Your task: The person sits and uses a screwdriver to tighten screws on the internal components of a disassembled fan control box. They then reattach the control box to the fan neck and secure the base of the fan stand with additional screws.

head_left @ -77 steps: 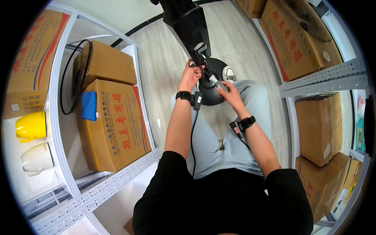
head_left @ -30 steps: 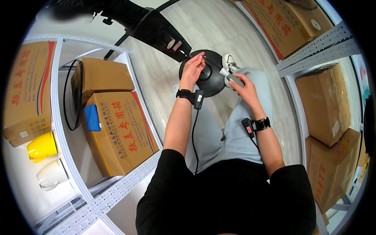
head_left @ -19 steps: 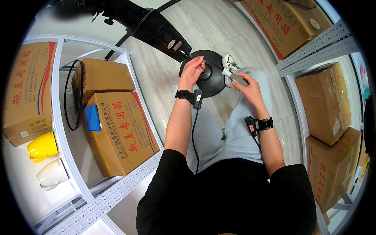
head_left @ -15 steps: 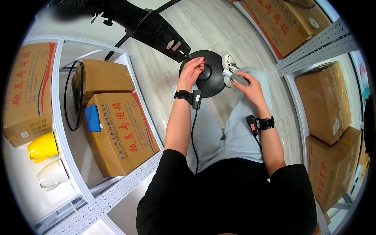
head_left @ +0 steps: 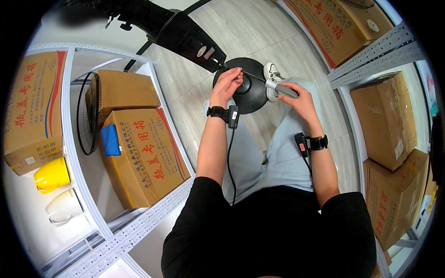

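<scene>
My right hand (head_left: 299, 99) is wrapped round the silver-grey handle of a screwdriver (head_left: 283, 90). Its thin dark shaft points left toward my other hand. My left hand (head_left: 226, 84) is closed, thumb and fingers pinched together beside the lower end of a black stand fan (head_left: 185, 41); what they hold, if anything, is too small to make out. Under both hands lies the fan's round black base (head_left: 250, 104) on the floor. The fan's body leans away to the upper left, and its far end is dark and blurred.
On the left, a white shelf rack (head_left: 150, 220) bears cardboard boxes (head_left: 143, 162), a round black fan grille (head_left: 88, 113), a yellow cup-shaped part (head_left: 52, 175) and a white one (head_left: 64, 207). More boxes (head_left: 384, 123) stand on racks at right. My shoe (head_left: 272, 76) is beside the base.
The screwdriver and my right hand have shifted very slightly to the right. My left hand stays pinched in nearly the same place.
</scene>
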`<state>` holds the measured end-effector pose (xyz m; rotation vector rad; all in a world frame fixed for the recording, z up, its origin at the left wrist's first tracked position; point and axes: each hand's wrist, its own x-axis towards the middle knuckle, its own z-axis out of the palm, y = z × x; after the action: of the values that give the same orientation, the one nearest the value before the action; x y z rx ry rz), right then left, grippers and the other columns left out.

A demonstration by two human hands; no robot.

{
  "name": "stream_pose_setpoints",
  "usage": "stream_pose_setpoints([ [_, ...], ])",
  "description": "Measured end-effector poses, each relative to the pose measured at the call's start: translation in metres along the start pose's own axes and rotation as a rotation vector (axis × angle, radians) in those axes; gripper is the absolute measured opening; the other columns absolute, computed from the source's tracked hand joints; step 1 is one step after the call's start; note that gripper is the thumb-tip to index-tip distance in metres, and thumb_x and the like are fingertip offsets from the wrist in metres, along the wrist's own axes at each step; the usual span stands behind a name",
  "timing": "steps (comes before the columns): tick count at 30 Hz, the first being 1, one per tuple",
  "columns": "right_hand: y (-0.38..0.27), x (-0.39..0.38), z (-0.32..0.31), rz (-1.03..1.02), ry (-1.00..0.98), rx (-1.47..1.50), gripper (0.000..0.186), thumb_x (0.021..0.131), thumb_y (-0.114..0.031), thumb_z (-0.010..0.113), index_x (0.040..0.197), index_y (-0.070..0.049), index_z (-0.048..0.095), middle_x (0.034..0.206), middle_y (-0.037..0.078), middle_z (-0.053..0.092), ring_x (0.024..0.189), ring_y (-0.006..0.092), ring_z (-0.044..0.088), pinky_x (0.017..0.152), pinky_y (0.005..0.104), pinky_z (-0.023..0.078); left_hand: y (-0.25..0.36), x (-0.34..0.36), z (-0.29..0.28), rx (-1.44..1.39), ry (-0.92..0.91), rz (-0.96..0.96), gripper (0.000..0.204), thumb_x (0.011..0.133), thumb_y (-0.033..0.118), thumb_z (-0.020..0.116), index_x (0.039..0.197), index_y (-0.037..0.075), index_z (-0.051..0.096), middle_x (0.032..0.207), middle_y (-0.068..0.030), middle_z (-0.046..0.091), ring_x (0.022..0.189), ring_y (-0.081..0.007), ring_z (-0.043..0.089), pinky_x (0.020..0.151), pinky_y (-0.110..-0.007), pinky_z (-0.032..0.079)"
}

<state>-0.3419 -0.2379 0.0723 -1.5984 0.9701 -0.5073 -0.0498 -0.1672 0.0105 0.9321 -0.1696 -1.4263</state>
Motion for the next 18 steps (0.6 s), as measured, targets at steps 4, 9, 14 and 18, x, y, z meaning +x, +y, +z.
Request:
stream_pose_setpoints([
  [4,0.003,0.002,0.002,-0.013,0.008,-0.009,0.042,0.076,-0.021,0.078,0.116,-0.010,0.071,0.098,0.006,0.073,0.088,0.0148,0.067,0.081,0.0282,0.051,0.001,-0.001,-0.001,0.016,0.009,0.003,0.014,0.094,0.009,0.066,0.101,-0.003,0.062,0.088,-0.0073,0.060,0.072,-0.0115,0.053,0.062,-0.023,0.046],
  [9,-0.005,0.002,-0.003,0.206,-0.104,0.171,0.039,0.081,-0.025,0.076,0.114,-0.004,0.071,0.093,0.004,0.072,0.073,0.0098,0.064,0.068,0.0253,0.049,0.003,-0.004,0.003,0.023,0.020,-0.004,0.011,0.093,0.006,0.066,0.097,-0.003,0.061,0.085,-0.0083,0.060,0.068,-0.0109,0.052,0.054,-0.023,0.042],
  [14,0.004,0.000,0.008,0.234,-0.159,0.233,0.043,0.088,-0.035,0.072,0.115,-0.003,0.069,0.087,0.001,0.070,0.070,0.0064,0.062,0.059,0.0234,0.045,0.002,-0.004,0.006,0.000,0.064,0.025,0.011,0.093,0.007,0.067,0.096,-0.002,0.062,0.083,-0.0075,0.059,0.067,-0.0106,0.051,0.054,-0.024,0.040],
  [18,0.016,0.004,0.035,0.192,-0.140,0.221,0.044,0.091,-0.037,0.070,0.118,-0.002,0.068,0.083,-0.001,0.068,0.069,0.0052,0.063,0.054,0.0223,0.044,0.001,0.001,-0.001,-0.110,0.061,0.039,0.015,0.095,0.012,0.066,0.097,-0.002,0.062,0.083,-0.0074,0.059,0.066,-0.0104,0.049,0.054,-0.023,0.039],
])
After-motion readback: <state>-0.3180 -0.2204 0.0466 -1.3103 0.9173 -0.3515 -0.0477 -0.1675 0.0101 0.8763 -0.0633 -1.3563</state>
